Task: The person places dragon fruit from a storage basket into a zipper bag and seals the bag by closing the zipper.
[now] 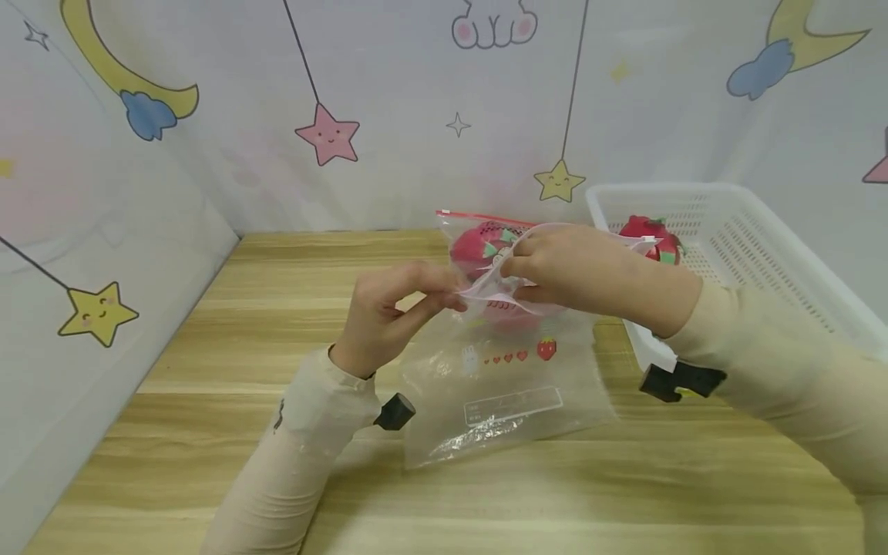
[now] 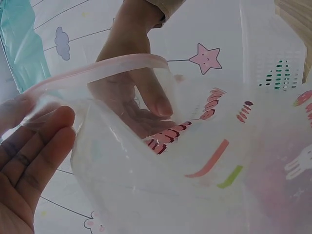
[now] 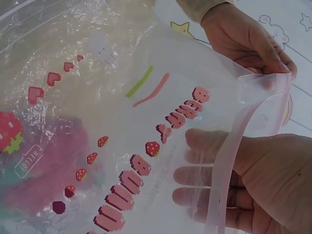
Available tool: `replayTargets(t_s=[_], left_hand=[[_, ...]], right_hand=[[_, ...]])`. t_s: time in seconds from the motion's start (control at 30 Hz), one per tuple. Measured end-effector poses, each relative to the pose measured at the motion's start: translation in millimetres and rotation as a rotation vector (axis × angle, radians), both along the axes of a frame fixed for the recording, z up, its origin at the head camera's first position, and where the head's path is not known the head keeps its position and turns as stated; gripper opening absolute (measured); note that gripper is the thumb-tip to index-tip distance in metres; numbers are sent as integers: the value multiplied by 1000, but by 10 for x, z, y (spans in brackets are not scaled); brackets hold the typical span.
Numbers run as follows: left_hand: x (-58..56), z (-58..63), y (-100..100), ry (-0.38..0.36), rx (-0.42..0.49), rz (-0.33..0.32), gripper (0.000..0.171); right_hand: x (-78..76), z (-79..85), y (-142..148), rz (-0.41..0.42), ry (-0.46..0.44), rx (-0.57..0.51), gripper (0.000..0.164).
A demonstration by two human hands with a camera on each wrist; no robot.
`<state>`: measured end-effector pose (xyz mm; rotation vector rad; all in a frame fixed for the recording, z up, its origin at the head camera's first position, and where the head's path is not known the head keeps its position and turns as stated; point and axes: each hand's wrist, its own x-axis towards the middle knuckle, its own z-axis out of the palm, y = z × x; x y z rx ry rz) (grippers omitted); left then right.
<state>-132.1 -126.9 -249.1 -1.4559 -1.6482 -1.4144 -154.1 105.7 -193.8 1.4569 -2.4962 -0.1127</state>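
A clear printed zip bag point(image 1: 509, 385) with a pink-edged mouth hangs between both hands, its lower part over the table. My left hand point(image 1: 398, 308) pinches the left end of that mouth between thumb and fingers. My right hand point(image 1: 576, 262) reaches into the mouth, its fairly straight fingers point(image 3: 190, 175) showing through the film beside the lettering. Behind it stands another clear bag with a red zip strip point(image 1: 479, 216); a red plush toy point(image 1: 473, 248) with green leaves shows there. A pink shape shows through the front bag's film.
At the right stands a white perforated basket point(image 1: 798, 254) holding red plush pieces point(image 1: 648, 231) with green parts. A wood-grain table point(image 1: 264, 324) lies under everything. A cartoon-printed cloth point(image 1: 416, 77) encloses the back and left side.
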Motion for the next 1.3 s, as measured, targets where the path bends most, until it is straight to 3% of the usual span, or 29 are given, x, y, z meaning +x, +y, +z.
replayTargets(t_s=[0.2,0.53,0.97,1.3], left_hand=[[2,-7,0,6,-5,12,17],[-3,-12,-8,9,-4,53,22],[33,23,-36,-1,38,84,24],[51,49,-71,25,54,151,25]], right_hand=[[-22,-43,18,2,-9,-11,24],[-27,-75,51,-26,-42,29,49],[88,3,83,-150,-12,99,74],[242,124,86,-249,1,172,89]])
